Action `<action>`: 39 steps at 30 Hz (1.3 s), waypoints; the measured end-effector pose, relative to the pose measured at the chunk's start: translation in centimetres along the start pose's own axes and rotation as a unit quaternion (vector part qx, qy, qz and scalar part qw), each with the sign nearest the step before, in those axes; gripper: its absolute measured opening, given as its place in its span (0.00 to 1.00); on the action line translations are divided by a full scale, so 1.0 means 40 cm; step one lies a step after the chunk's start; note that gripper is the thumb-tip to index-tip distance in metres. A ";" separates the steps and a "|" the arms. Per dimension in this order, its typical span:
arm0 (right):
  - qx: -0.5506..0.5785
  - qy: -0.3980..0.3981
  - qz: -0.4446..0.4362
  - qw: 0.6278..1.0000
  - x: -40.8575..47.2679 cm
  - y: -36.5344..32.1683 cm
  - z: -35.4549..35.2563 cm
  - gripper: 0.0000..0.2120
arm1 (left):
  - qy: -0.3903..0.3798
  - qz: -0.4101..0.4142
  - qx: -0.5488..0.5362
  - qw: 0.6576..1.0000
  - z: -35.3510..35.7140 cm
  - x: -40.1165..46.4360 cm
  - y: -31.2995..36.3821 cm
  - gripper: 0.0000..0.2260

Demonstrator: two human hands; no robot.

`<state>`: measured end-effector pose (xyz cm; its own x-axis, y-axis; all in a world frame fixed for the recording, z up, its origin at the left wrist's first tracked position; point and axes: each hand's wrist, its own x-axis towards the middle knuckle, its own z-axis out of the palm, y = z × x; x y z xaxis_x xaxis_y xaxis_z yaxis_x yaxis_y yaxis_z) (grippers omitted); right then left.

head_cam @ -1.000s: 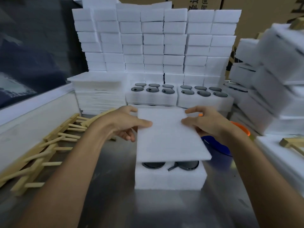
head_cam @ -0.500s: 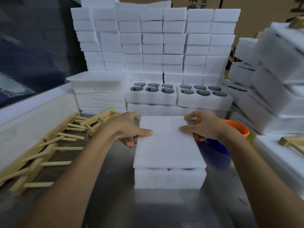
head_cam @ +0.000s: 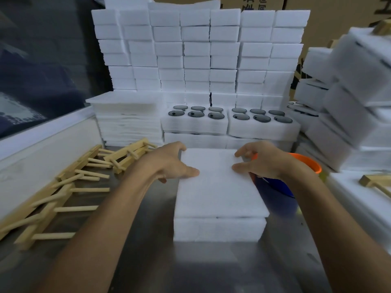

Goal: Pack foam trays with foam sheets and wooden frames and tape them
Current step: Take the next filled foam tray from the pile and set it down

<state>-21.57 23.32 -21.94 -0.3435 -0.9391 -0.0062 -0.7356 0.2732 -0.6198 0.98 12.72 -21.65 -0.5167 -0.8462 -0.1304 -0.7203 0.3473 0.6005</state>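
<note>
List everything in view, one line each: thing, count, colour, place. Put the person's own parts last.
foam sheet: one, white, lying on the near foam tray
near foam tray: one, white, centre of the metal table
metal table: one, grey, underneath
open foam trays: two in front, white, with dark round discs in six holes each, behind the hands
stacked foam blocks: many, white, back wall and right side
foam sheet pile: one pile, white, back left
wooden frames: several, pale wood, heaped at left
bucket: one, blue with orange rim, right of the tray
cardboard boxes: brown, at the back
left hand: thumb on the sheet's left edge
right hand: fingertips on the sheet's right edge
</note>
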 end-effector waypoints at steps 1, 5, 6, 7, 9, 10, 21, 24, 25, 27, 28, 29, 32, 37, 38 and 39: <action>-0.012 0.000 -0.007 1.000 0.000 -0.004 0.004 0.19 | 0.015 0.016 0.038 0.999 0.007 -0.001 0.011 0.32; -0.010 -0.010 -0.013 1.000 0.005 -0.032 0.039 0.25 | 0.064 0.016 0.093 0.993 0.067 -0.002 0.056 0.22; -0.005 -0.016 -0.012 1.000 0.006 -0.040 0.056 0.26 | 0.073 0.010 0.092 0.993 0.083 0.000 0.062 0.21; -0.004 -0.021 -0.009 1.000 0.005 -0.045 0.075 0.27 | 0.080 0.006 0.093 0.992 0.099 0.002 0.065 0.21; -0.025 -0.010 -0.011 1.000 0.002 -0.051 0.114 0.30 | 0.094 0.007 0.095 0.991 0.124 0.001 0.061 0.23; -0.036 0.003 -0.015 0.999 -0.001 -0.052 0.129 0.30 | 0.102 0.011 0.089 0.991 0.135 0.001 0.055 0.23; -0.043 0.115 -0.035 0.992 -0.047 -0.048 0.148 0.25 | 0.085 0.043 -0.014 0.995 0.153 -0.010 0.007 0.39; 0.034 0.092 -0.033 0.995 -0.046 -0.042 0.146 0.25 | 0.073 0.044 -0.172 0.981 0.155 -0.021 -0.011 0.44; 0.062 0.082 -0.033 0.994 -0.049 -0.036 0.145 0.26 | 0.073 0.042 -0.230 0.970 0.158 -0.025 -0.020 0.45; 0.127 0.052 -0.033 0.990 -0.055 -0.020 0.145 0.26 | 0.068 0.039 -0.317 0.945 0.162 -0.027 -0.035 0.44; 0.159 0.036 -0.033 0.986 -0.060 -0.013 0.145 0.26 | 0.062 0.038 -0.351 0.933 0.165 -0.029 -0.039 0.43; 0.184 0.024 -0.033 0.982 -0.064 -0.007 0.145 0.27 | 0.057 0.037 -0.377 0.924 0.168 -0.031 -0.041 0.42; 0.227 0.001 -0.025 0.974 -0.075 0.005 0.143 0.27 | 0.055 0.026 -0.441 0.895 0.173 -0.028 -0.048 0.40; 0.294 -0.044 0.004 0.955 -0.103 0.027 0.137 0.33 | 0.032 0.013 -0.500 0.865 0.174 -0.038 -0.058 0.43; 0.304 -0.048 0.009 0.951 -0.108 0.029 0.136 0.35 | 0.028 0.012 -0.512 0.858 0.174 -0.044 -0.059 0.42; 0.311 -0.049 0.012 0.949 -0.110 0.028 0.136 0.35 | 0.027 0.013 -0.523 0.852 0.175 -0.049 -0.062 0.40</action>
<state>-17.71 26.64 -26.87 -0.2778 -0.9574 -0.0793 -0.2312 0.1467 -0.9618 0.55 16.36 -28.42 -0.4838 -0.8709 -0.0863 0.1125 -0.1597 0.9807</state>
